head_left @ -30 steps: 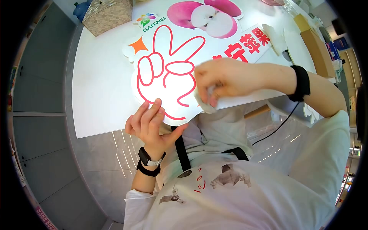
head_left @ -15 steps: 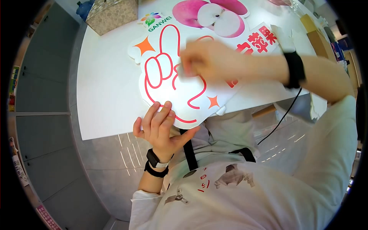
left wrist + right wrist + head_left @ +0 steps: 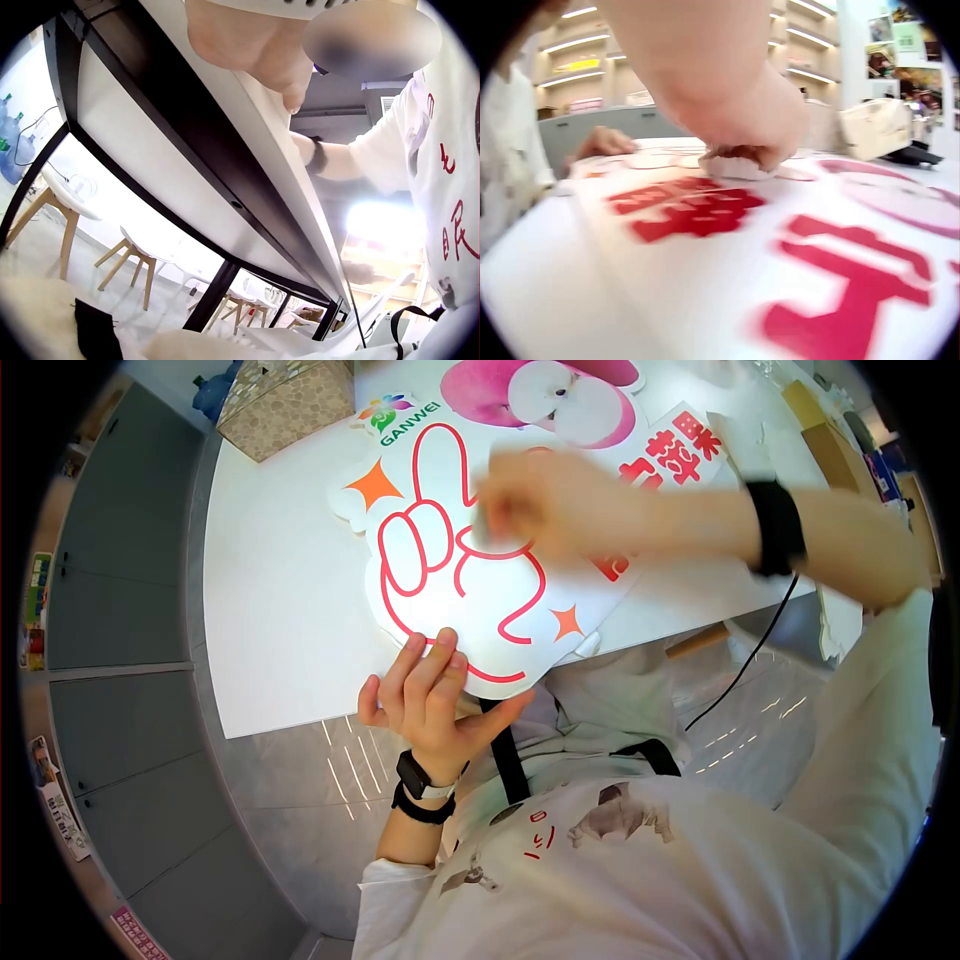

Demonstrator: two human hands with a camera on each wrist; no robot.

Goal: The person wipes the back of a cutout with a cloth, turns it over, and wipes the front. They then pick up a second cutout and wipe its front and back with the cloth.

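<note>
A white cut-out board printed with a red-outlined hand sign lies at the table's front edge. My left hand rests on its lower edge, fingers spread on the surface and thumb along the rim. In the left wrist view the left hand is at the table edge. My right hand, blurred, is over the middle of the drawing. The right wrist view shows the right hand with fingers curled round a white wad, pressed on the board; what the wad is made of I cannot tell.
A patterned box stands at the back left. Pink apple pictures and red characters are on the board's far and right parts. Cardboard and crumpled white paper lie at the right. A black cable hangs off the right side.
From the board's lower right edge, my right hand has moved up and left over the drawing with the white wad. The left hand stays on the lower edge; the head view has shifted slightly.
</note>
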